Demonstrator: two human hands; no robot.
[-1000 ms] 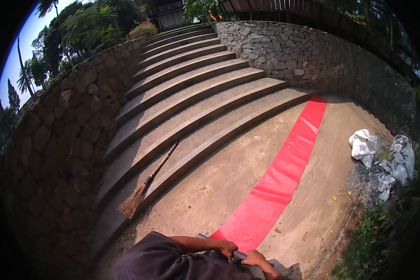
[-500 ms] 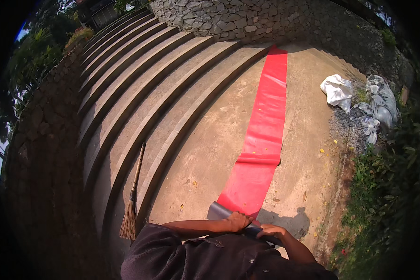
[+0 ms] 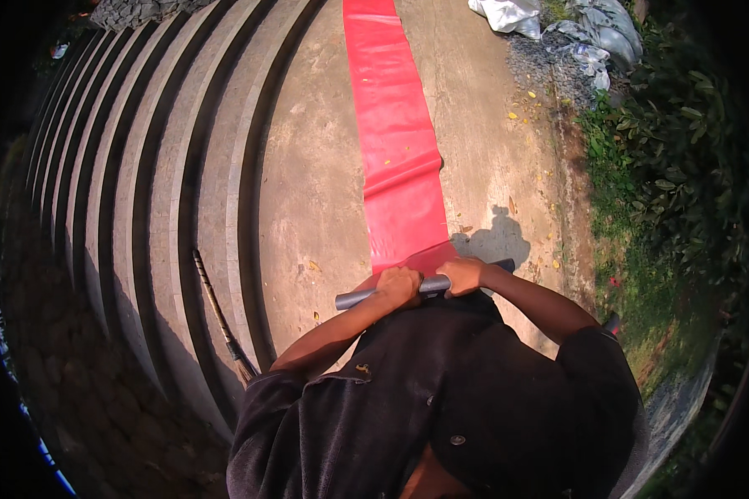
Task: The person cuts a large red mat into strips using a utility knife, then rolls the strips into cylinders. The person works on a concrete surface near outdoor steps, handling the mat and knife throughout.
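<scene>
A long red sheet (image 3: 401, 195) with a dark grey underside stretches away over the concrete, creased across its middle. Its near end is wound into a grey roll (image 3: 434, 284) close against my body. My left hand (image 3: 399, 284) is closed over the roll, left of its middle, with the fingers wrapped round it. To the right of it, my right hand (image 3: 462, 274) grips the same roll from above. Both ends of the roll stick out past my hands. The underside of the roll and my fingertips are partly hidden.
Curved concrete steps (image 3: 183, 158) rise on the left, with a stick broom (image 3: 216, 308) lying on them. White sacks (image 3: 508, 15) and gravel (image 3: 541, 71) lie at the far right. Green plants (image 3: 612, 158) edge the concrete floor (image 3: 308, 208) on the right.
The view has turned and tipped further down, so the steps and sacks sit differently. The roll now lies nearly level across my front, with both hands still holding it.
</scene>
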